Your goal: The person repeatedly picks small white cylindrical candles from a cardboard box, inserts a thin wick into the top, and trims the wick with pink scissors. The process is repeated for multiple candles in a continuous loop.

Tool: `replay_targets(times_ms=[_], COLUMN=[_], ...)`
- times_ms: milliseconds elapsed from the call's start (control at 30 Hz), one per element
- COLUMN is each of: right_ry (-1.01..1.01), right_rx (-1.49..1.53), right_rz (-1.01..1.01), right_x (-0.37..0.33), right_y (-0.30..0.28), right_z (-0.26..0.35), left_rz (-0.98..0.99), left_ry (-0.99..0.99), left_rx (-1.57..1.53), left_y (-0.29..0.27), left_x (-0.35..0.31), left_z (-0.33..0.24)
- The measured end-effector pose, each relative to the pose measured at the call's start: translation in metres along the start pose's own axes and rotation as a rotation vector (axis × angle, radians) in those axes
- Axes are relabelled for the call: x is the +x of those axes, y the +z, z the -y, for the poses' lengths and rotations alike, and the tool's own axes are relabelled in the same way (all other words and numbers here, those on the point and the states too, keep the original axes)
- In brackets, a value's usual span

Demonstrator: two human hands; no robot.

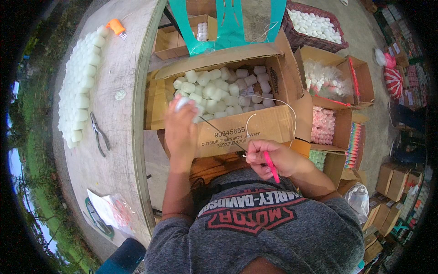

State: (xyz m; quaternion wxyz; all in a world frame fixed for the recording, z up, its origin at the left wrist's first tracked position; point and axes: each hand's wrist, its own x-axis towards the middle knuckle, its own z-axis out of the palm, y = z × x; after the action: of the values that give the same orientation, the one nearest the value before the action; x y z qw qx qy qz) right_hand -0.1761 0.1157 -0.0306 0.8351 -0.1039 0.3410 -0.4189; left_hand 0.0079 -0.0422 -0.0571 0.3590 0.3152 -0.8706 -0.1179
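Note:
My left hand (179,130) is raised over the near left corner of an open cardboard box (269,121). Its fingers close round a whitish candle-like cylinder (186,104), smeared by motion. My right hand (276,157), closed at the box's near side, grips a tool with a bright pink handle (272,168); its exact kind is partly hidden by the fingers. A thin dark rod (223,131) runs from this hand toward the cylinder at my left hand. White cord (294,114) loops from the box to near my right hand. Many similar white cylinders (219,86) lie loose inside the box.
On the table (123,86) at left are rows of white cylinders (82,86), pliers (99,134), an orange tool (117,27) and a plastic bag (119,212). A teal chair (228,27) stands beyond the box. At right are a crate (340,34) and more cartons (340,132).

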Motion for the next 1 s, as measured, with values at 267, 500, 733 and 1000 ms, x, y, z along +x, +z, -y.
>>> replay_targets(times_ms=[267,500,733,1000], right_ry=[-0.044,-0.061,-0.342,-0.616], right_rx=[0.081,0.038,-0.533,-0.755], right_rz=[0.041,0.035,-0.039,-0.250], right_x=[0.005,-0.001,0.006,0.019], right_y=[0.004,0.012,0.010,0.020], right_z=[-0.002,-0.002,-0.002,-0.023], left_rz=[-0.073,-0.044,-0.341,-0.010], left_ry=[0.192,0.325,-0.518,-0.672], left_rx=[0.037,-0.065,-1.511,-1.741], left_y=[0.008,0.003,0.005,0.002], left_x=[-0.006,-0.009,0.029,0.041], left_z=[-0.009,-0.003,-0.044,-0.053])
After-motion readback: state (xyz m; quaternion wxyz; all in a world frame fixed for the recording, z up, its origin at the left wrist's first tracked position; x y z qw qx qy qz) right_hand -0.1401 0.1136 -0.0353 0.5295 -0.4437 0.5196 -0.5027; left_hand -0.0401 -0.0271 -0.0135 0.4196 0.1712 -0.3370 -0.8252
